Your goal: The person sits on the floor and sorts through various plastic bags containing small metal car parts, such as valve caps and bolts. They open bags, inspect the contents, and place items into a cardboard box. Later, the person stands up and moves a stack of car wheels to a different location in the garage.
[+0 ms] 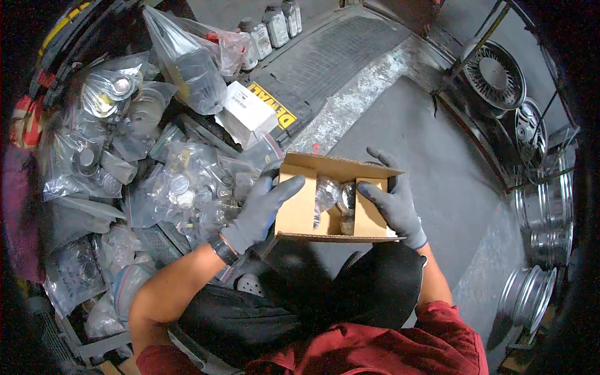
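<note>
An opened cardboard box [294,206] is held between my two gloved hands, above my lap. My left hand [267,206], in a grey glove, grips its left side with the thumb on the left end flap. My right hand [396,201], gloved alike, holds the right side, its thumb at the inner edge of the right flap and some fingers behind the box. Between the flaps show shiny round parts in clear plastic [327,193] and a dark, shiny-rimmed round part [346,201]. The rest of the contents is hidden under the flaps.
Many clear bags [187,183] of round caps lie at the left. A white box [248,112] sits beside a black DeWalt mat [309,75]. Plastic bottles [275,28] stand beyond. Wheel rims [494,72] rest on a metal rack at the right, with another rim [525,295] lower down.
</note>
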Available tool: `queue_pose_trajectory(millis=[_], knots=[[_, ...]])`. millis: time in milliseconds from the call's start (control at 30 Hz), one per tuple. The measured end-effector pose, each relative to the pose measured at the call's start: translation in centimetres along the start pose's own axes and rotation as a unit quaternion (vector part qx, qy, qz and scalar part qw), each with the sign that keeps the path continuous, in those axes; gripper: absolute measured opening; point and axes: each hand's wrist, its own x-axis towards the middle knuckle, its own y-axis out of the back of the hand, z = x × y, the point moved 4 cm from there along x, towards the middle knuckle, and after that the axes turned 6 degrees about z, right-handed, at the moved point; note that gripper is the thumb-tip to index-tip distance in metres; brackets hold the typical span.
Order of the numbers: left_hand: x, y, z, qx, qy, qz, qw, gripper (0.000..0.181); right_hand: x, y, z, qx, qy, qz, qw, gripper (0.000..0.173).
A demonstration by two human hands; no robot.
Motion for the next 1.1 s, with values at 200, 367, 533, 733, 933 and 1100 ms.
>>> queue_pose_trajectory(millis=[200, 367, 533, 733, 933, 1100], knots=[[1.3, 3.5, -2.5, 0.201, -0.13, -0.055, 0.969, 0.033, -1.0, 2.0, 0.6, 0.098, 0.087, -0.113, 0.985, 0.035], [1.1, 3.8, -2.2, -0.108, 0.034, -0.085, 0.99, 0.037, -1.1, 3.2, 1.1, 0.051, 0.091, -0.173, 0.979, 0.069], [-0.2, 1.3, 0.8, -0.091, 0.116, -0.076, 0.986, 0.049, -2.1, 2.5, -0.8, -0.02, 0.104, -0.197, 0.975, 0.075], [0.3, 1.1, -0.5, 0.01, 0.038, -0.026, 0.999, 0.057, -1.5, 2.8, -1.1, -0.059, 0.109, -0.292, 0.948, 0.102], [0.5, 1.2, 0.2, 0.014, -0.015, -0.037, 0.999, 0.051, -1.3, 2.4, -3.3, -0.188, 0.11, -0.191, 0.957, 0.075], [-0.1, 0.9, 0.5, 0.029, -0.051, -0.015, 0.998, 0.05, -1.1, 2.0, 0.5, -0.094, 0.048, -0.074, 0.992, 0.097]])
